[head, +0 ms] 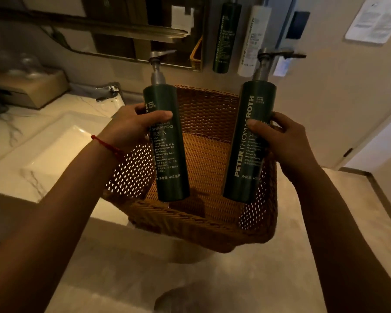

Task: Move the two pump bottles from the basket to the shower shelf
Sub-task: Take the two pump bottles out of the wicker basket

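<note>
A dim bathroom seen from above. A pale marble counter (38, 177) with a square sink (61, 152) fills the left side, with a chrome faucet (106, 92) at its back edge and a tissue box (29, 89) further left. A mirror (113, 26) hangs on the wall above.

A brown woven wicker basket (196, 220) sits in the centre, its left side over the counter's right edge. Its inside looks bare.

2 dark green pump bottles are held upright above the basket, well apart from each other, bases level with the basket's opening. The left hand (131, 127) grips the shampoo bottle (167, 141) around its upper half, fingers (142, 107) wrapped behind it and thumb pressed across the front label. A red string bracelet (106, 145) circles that wrist. The right hand (287, 141) grips the second green pump bottle (248, 143), marked PETER THOMAS ROTH, thumb pressed on the front and fingers curled behind.

On the wall behind, 2 more bottles are mounted side by side: a wall-mounted green bottle (226, 37) and a wall-mounted white bottle (253, 39).
</note>
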### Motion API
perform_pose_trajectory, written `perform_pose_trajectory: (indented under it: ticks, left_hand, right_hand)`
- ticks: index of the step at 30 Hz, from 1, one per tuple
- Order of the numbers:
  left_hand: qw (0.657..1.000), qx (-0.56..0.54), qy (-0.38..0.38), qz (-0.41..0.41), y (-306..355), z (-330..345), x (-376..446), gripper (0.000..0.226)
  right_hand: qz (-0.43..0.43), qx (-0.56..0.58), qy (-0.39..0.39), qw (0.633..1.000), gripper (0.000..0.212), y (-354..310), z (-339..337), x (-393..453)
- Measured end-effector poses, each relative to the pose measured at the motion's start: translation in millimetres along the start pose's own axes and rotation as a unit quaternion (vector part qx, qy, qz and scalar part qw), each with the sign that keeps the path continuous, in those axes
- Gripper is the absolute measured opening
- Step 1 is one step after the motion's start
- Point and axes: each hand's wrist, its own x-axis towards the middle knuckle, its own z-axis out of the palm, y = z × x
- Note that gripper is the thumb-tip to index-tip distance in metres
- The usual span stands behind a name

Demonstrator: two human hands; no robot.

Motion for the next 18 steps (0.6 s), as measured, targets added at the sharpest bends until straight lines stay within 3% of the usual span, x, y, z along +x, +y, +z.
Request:
perform_pose_trajectory:
  ticks: [3,6,10,18]
  left_hand:
    - [0.997,-0.041,0.062,0.023,7,5,-36,0.026]
    - [0.991,-0.054,0.12,0.039,17,2,-73,0.042]
    - [0.984,-0.041,0.168,0.053,27,-6,-122,0.036]
    - [0.966,-0.022,0.256,0.0,6,-29,-222,0.045]
  right_hand:
    - [-0.025,0.007,-0.045,0.999,0.021,-6,-13,-12]
    - [-0.049,0.026,-0.09,0.994,0.024,-17,-19,-21]
    - [-0.075,0.059,-0.159,0.983,0.046,-33,-10,-32]
    - [-0.067,0.094,-0.283,0.952,0.049,-42,60,-68]
